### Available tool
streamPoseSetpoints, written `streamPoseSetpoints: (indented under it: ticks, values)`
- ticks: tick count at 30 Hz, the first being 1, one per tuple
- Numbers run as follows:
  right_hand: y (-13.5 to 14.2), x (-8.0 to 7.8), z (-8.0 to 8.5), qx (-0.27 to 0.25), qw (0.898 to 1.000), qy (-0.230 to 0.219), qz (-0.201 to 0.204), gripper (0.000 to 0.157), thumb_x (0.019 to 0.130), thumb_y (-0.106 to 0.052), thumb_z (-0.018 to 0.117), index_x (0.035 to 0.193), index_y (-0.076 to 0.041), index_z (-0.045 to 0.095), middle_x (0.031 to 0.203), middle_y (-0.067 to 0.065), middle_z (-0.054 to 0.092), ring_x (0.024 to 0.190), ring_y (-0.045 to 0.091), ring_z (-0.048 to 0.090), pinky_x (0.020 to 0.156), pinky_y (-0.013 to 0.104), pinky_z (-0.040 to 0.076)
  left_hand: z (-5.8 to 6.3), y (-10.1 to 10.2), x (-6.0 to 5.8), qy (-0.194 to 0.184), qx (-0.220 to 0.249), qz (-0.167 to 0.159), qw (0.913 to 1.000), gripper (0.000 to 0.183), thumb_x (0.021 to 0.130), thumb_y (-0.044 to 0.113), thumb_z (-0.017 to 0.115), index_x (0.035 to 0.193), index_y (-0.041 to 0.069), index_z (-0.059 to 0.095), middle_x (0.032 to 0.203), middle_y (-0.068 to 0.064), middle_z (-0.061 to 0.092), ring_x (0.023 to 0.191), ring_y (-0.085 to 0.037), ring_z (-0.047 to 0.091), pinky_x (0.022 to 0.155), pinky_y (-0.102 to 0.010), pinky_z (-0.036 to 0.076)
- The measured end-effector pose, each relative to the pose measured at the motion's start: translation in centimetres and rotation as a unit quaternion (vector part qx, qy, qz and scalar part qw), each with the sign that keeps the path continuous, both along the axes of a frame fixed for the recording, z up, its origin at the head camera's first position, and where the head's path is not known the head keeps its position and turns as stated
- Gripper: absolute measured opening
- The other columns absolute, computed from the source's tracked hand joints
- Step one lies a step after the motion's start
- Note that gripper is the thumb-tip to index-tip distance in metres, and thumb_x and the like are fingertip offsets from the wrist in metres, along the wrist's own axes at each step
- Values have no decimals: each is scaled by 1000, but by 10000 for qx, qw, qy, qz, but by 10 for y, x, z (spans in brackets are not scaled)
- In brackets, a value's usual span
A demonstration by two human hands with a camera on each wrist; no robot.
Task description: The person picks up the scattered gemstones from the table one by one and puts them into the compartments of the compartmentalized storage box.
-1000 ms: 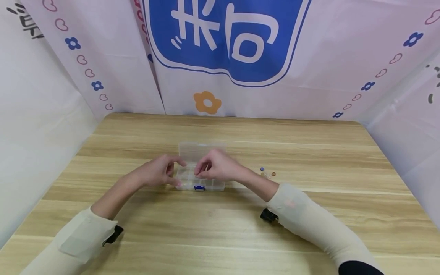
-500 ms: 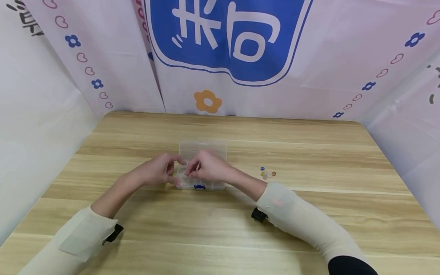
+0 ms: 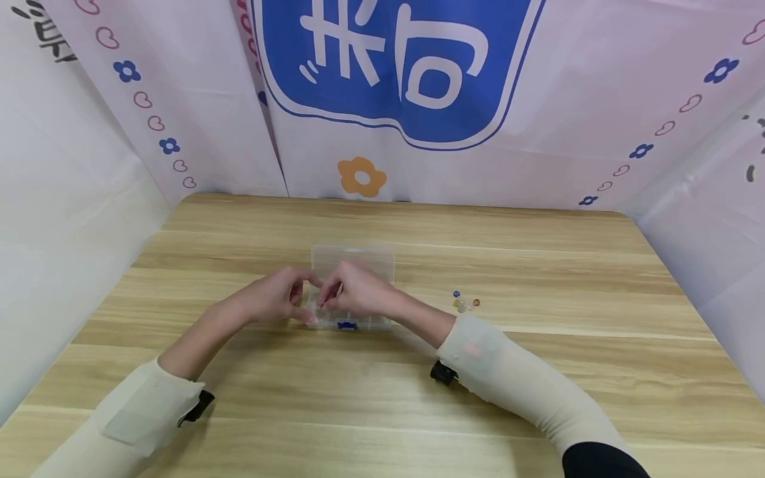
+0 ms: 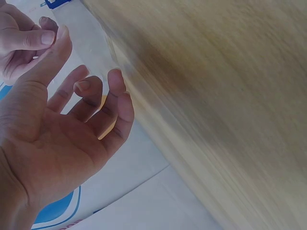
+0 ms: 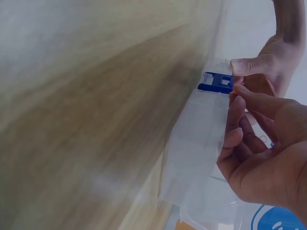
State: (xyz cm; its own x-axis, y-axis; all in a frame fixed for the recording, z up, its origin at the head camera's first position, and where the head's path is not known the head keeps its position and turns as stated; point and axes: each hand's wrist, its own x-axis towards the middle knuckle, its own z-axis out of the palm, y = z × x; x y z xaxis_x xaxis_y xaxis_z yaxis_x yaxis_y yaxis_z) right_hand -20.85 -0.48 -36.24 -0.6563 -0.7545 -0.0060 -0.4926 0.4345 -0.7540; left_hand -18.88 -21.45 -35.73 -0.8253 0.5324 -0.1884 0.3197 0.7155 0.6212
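A clear plastic compartment box (image 3: 380, 320) with a blue latch (image 3: 346, 326) lies on the table, its lid (image 3: 382, 255) raised at the back. My left hand (image 3: 275, 295) holds the box's left end, thumb at the front corner and index finger toward the back. Its other fingers curve loosely in the left wrist view. My right hand (image 3: 358, 290) is over the left compartments, thumb and index finger pinched together. At those fingertips in the right wrist view shows a tiny orange bead (image 5: 235, 89), mostly hidden by the fingers.
Several small beads (image 3: 461, 306), among them a blue bead (image 3: 457, 293) and an orange-brown bead (image 3: 476, 303), lie right of the box. A printed white cloth (image 3: 526, 159) hangs behind the wooden table (image 3: 382, 398).
My right hand has moved left across the box, from its middle to the left compartments beside my left hand. My left hand and the loose beads have stayed in place.
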Motion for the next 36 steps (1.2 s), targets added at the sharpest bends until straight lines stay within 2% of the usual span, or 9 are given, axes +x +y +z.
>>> streamPoseSetpoints:
  ticks: [9, 15, 21, 36]
  values:
    - [0, 0, -1, -27, 10000, -36, -50, 8, 90, -4, 81, 97, -1, 81, 88, 5, 78, 74, 7, 67, 67, 19, 54, 1, 1, 0, -115, -48, 48, 9999, 52, 85, 17, 88, 127, -3, 64, 68, -2, 51, 61, -14, 45, 55, -27, 37]
    - [7, -1, 2, -80, 9999, 50, -56, 8, 91, -5, 79, 97, -1, 82, 89, 4, 78, 76, 10, 68, 65, 19, 52, 1, 2, 0, -70, -69, 25, 9999, 55, 85, 17, 88, 129, -5, 63, 67, -1, 51, 60, -14, 44, 56, -27, 37]
    - [26, -3, 5, -51, 9997, 235, -20, 10, 93, -6, 78, 100, 0, 81, 92, 4, 78, 83, 12, 70, 74, 19, 54, 1, 1, 1, -38, -65, 10, 10000, 57, 85, 15, 88, 130, -7, 62, 67, 0, 49, 62, -14, 45, 58, -28, 39]
    - [82, -6, -1, -68, 9982, 26, -590, 10, 92, -5, 77, 101, 0, 80, 91, 3, 76, 82, 16, 70, 72, 25, 57, -1, 3, 0, -26, -55, 8, 10000, 59, 83, 13, 88, 131, -9, 62, 67, 1, 46, 63, -14, 43, 59, -28, 39]
